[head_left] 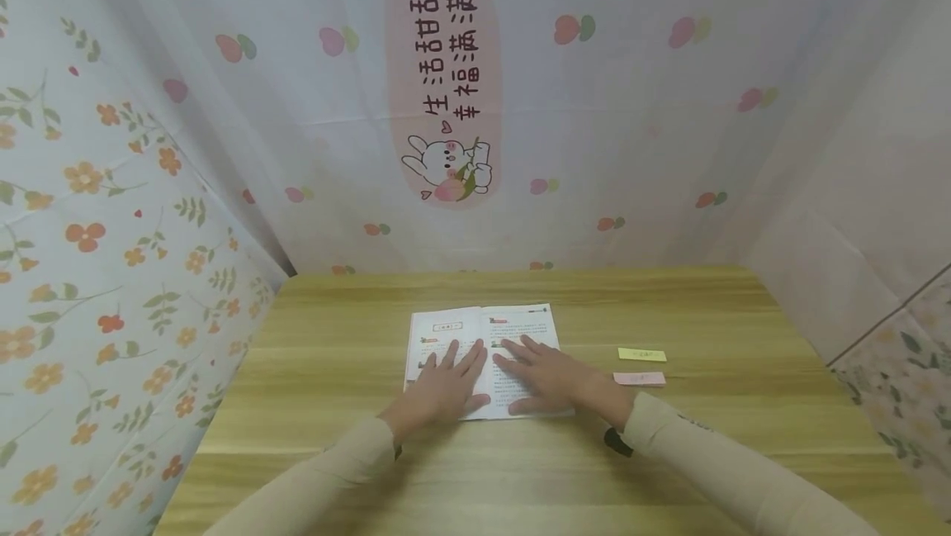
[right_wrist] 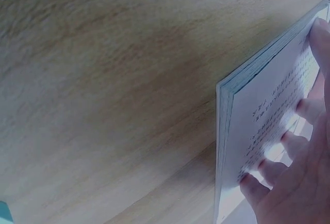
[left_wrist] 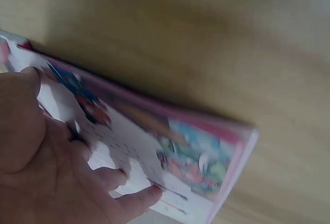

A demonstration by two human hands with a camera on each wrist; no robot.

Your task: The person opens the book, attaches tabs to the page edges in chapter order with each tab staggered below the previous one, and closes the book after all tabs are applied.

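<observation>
An open book (head_left: 520, 317) with printed pages lies on the wooden table. My left hand (head_left: 443, 387) rests on its left page, fingers spread and pointing away from me. On the right page my right hand (head_left: 553, 377) lies in the same way, its fingers reaching toward the middle fold. Coloured pictures show on the left page (left_wrist: 196, 157) in the left wrist view, with the fingertips at the paper. In the right wrist view the fingers touch the printed text of the right page (right_wrist: 268, 97), beside a thick edge of stacked pages.
A yellow paper strip (head_left: 642, 354) and a pink paper strip (head_left: 639, 379) lie right of the book. The wooden table (head_left: 334, 317) reaches back to a printed curtain (head_left: 639, 148). Floral cloth (head_left: 82, 272) hangs at the left. A small dark object (head_left: 617, 442) shows below my right wrist.
</observation>
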